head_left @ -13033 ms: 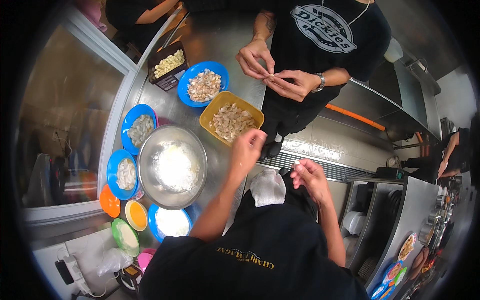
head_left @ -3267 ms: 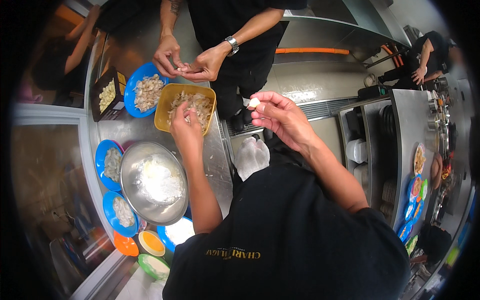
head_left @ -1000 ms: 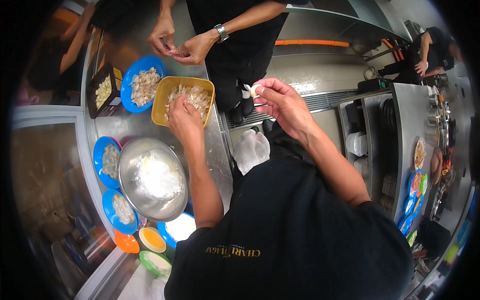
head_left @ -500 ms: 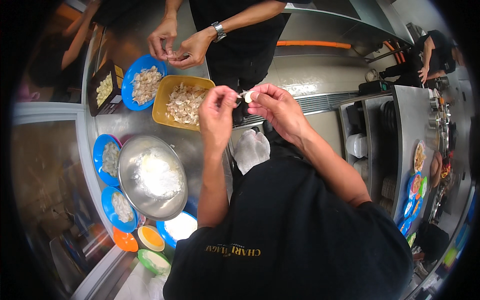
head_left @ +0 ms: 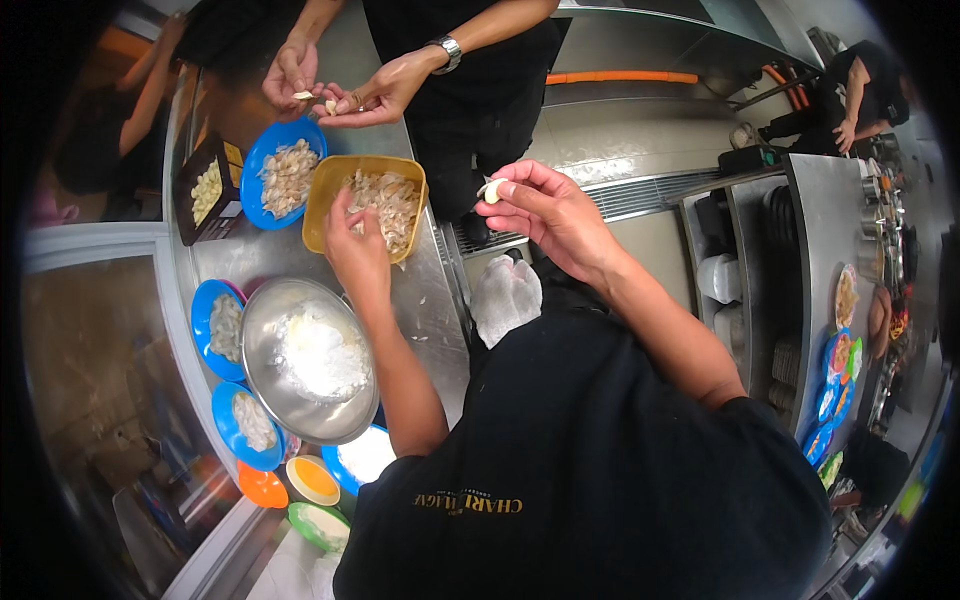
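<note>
Pinched between the thumb and fingertips of the right hand [head_left: 545, 205] is a small pale clove [head_left: 491, 190], held up in the air to the right of the yellow tray [head_left: 318, 205], off the edge of the steel counter [head_left: 425, 290]. The left hand [head_left: 355, 250] is laid into the near side of the yellow tray, its fingers bent down among the pale peelings [head_left: 390, 200] heaped there; whether anything is gripped by it cannot be told.

Just left of the yellow tray, a blue plate [head_left: 262, 165] with more peelings is seen, and beyond that a dark box [head_left: 205, 190] of pale cloves. Nearer than the tray, a steel bowl [head_left: 300, 360] of white powder is set, flanked on its left by two small blue plates [head_left: 205, 310]. A white cloth [head_left: 505, 300] is draped over the counter edge, to the right of and nearer than the tray.

Beyond the tray, on its far side, a co-worker's hands [head_left: 340, 90] are held together over the counter, small pale pieces being worked between the fingers; a wristwatch [head_left: 447, 52] is worn on one of the wrists.
</note>
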A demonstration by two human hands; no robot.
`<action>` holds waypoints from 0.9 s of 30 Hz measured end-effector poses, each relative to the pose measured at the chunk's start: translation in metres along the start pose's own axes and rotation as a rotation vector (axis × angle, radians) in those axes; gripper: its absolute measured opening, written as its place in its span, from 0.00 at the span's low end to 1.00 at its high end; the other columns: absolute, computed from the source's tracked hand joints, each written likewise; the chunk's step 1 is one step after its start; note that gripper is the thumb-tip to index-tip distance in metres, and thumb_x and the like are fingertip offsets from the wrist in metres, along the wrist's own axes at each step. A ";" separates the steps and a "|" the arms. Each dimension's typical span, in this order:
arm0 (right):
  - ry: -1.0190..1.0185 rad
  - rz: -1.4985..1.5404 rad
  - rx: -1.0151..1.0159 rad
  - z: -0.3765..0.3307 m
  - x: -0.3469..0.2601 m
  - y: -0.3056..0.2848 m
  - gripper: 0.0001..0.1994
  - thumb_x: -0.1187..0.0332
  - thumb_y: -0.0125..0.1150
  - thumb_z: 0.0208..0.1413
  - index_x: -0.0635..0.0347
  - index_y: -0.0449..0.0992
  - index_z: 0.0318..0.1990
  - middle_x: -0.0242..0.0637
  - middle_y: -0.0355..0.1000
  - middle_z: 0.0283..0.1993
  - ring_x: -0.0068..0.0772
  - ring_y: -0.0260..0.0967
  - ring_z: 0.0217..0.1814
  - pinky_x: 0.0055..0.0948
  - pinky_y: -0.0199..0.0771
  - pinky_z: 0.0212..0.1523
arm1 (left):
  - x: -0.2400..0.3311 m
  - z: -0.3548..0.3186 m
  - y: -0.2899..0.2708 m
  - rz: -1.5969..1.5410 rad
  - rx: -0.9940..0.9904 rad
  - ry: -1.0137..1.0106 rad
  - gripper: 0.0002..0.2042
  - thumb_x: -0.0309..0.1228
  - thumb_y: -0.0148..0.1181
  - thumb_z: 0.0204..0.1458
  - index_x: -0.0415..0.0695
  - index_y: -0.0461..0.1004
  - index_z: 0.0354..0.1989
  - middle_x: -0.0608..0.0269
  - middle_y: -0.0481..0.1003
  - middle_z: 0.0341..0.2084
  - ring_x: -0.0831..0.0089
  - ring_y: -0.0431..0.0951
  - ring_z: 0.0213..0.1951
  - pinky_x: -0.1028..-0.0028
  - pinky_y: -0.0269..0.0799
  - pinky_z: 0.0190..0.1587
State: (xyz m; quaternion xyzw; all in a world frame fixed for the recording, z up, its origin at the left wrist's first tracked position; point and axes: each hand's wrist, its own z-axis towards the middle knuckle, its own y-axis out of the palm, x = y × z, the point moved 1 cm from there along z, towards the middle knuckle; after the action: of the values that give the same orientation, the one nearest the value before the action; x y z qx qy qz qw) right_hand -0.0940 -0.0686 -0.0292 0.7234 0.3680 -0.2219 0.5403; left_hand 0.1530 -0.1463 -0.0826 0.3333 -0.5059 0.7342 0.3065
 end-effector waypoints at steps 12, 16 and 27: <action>-0.135 -0.240 -0.101 0.000 0.001 0.005 0.09 0.72 0.58 0.69 0.65 0.70 0.52 0.40 0.77 0.46 0.29 0.80 0.48 0.28 0.83 0.50 | 0.090 -0.034 0.012 -0.581 -0.530 -0.067 0.09 0.31 0.64 0.64 0.36 0.78 0.44 0.65 0.79 0.33 0.82 0.75 0.36 0.78 0.71 0.40; -0.140 -0.244 -0.096 -0.002 0.000 0.006 0.09 0.72 0.57 0.70 0.65 0.69 0.53 0.39 0.77 0.46 0.28 0.80 0.48 0.27 0.83 0.49 | 0.087 -0.034 0.015 -0.653 -0.550 -0.052 0.09 0.29 0.65 0.63 0.36 0.78 0.44 0.66 0.78 0.32 0.82 0.74 0.34 0.78 0.70 0.37; -0.153 -0.300 -0.044 -0.004 -0.002 0.002 0.08 0.70 0.60 0.69 0.60 0.72 0.52 0.35 0.78 0.44 0.26 0.79 0.47 0.27 0.81 0.48 | 0.099 -0.037 0.007 -0.402 -0.502 0.117 0.03 0.23 0.65 0.58 0.36 0.80 0.36 0.63 0.77 0.32 0.78 0.75 0.29 0.75 0.70 0.33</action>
State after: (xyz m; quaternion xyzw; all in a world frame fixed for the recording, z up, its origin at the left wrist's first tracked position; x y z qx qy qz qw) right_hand -0.0941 -0.0656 -0.0250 0.6293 0.4345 -0.3464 0.5433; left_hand 0.0823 -0.1020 -0.0170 0.2979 -0.5767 0.5293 0.5464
